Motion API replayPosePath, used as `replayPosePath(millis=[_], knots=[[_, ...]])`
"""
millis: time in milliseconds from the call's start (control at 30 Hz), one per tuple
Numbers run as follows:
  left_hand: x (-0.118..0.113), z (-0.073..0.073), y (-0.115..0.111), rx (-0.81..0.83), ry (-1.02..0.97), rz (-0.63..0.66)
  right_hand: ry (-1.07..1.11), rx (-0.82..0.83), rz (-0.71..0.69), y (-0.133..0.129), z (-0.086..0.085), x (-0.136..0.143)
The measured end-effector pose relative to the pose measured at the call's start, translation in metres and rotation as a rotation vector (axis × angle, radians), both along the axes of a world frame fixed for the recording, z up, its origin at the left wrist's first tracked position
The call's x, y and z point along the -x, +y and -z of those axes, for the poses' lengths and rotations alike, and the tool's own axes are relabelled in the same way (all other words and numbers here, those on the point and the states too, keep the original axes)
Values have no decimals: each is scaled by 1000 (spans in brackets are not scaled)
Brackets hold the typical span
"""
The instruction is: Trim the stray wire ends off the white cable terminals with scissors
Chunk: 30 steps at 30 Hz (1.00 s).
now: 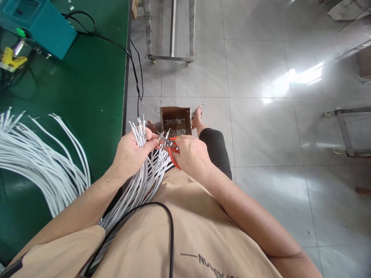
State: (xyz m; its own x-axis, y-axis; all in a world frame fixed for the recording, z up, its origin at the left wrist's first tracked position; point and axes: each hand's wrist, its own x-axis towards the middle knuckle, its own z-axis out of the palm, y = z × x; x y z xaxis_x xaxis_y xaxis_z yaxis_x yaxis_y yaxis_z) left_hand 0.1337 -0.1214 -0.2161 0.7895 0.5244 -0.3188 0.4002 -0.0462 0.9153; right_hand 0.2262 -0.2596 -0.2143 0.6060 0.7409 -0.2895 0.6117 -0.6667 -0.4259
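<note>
My left hand (131,151) is wrapped round a bundle of white cables (142,175), whose tips stick up past the fingers. In my right hand (191,151) is a pair of scissors with red handles (174,156). The blades point left and reach the fingertips of my left hand, close to some cable ends. Whether a cable lies between the blades is too small to tell. More of the cables hang down across my lap. Just beyond the hands, an open cardboard box (175,114) with small bits in it stands on the floor.
On the green table (98,77) at the left lie a large bunch of white cables (46,166), a teal machine (43,27) and a yellow clamp-like piece (13,60). A black cord runs over the table edge. A metal frame (171,58) stands ahead; small scraps dot the tiled floor.
</note>
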Motion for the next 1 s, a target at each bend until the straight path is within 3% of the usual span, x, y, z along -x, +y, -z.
replayPosePath(millis=[267, 500, 667, 767, 900, 1000], knots=[[-1, -5, -2, -17, -18, 32, 17, 32, -6, -1, -2, 0], [-1, 2, -1, 225, -101, 17, 1, -18, -4, -1, 4, 1], [-2, 4, 0, 298, -96, -6, 50, -100, 21, -3, 10, -1], [-3, 3, 1, 330, -79, -14, 204, -240, 120, -5, 12, -6], [-4, -1, 1, 371, -62, -8, 633, -537, 368, 1, 8, -11], [-4, -2, 0, 390, -77, 10, 854, -697, 433, 8, 3, -13]])
